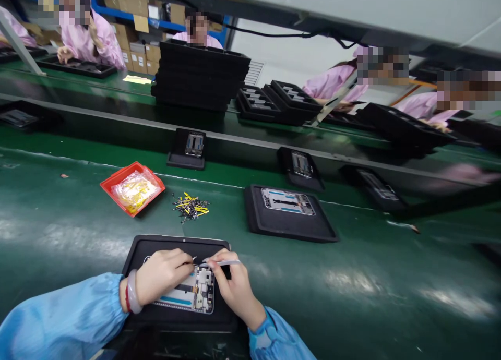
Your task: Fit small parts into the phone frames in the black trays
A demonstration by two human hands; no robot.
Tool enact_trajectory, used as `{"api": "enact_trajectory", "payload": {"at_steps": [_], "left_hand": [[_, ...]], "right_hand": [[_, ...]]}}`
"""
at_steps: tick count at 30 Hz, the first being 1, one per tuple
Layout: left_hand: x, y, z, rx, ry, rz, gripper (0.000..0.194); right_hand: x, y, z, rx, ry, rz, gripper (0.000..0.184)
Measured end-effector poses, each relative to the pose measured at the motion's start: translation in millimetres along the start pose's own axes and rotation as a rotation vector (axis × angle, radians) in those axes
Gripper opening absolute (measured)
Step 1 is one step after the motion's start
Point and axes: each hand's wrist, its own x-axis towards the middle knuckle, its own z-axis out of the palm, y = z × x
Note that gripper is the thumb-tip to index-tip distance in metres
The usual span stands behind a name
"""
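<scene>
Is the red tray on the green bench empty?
No, it isn't empty: a clear plastic bag of yellow parts lies inside the red tray.

I'm watching a factory assembly line: a green conveyor belt (364, 266) carrying black trays (291, 232) of phone frames (287, 201), smocked workers (92, 42) alongside, cartons (135, 52) shelved behind.

Green workbench (391, 292), blue shelving (117, 13), cardboard boxes (135, 62)

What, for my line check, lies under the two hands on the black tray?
A phone frame with exposed circuit board and blue strips lies in the tray. The left hand and right hand, holding a slim metal tool, hide its upper end.
</scene>
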Motion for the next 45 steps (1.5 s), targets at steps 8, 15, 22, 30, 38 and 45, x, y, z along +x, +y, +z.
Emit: {"api": "enact_trajectory", "payload": {"at_steps": [8, 15, 22, 30, 38, 45], "left_hand": [[-3.6, 4.1, 0.3, 0.040, -0.008, 0.013, 0.027], [-0.6, 8.3, 1.5, 0.053, -0.016, 0.025, 0.027], [-1.1, 11.8, 2.6, 0.121, -0.060, 0.013, 0.030], [1.8, 9.1, 4.0, 0.079, -0.028, 0.018, 0.032], [5.6, 11.7, -1.1, 0.022, -0.004, -0.034, 0.023], [-2.2, 12.5, -4.4, -0.186, -0.034, -0.273, 0.010]], "right_hand": [[-2.8, -1.3, -0.9, 0.071, -0.063, 0.004, 0.007], [-1.4, -3.4, -0.2, 0.056, -0.178, 0.019, 0.012], [6.3, -9.3, -2.8, 0.041, -0.235, 0.093, 0.021], [-6.3, -6.4, 3.7, 0.156, 0.154, 0.275, 0.014], [-5.1, 2.1, 15.5, 0.155, 0.133, 0.412, 0.014], [-2.4, -5.3, 19.3, 0.190, 0.130, 0.476, 0.019]]}}
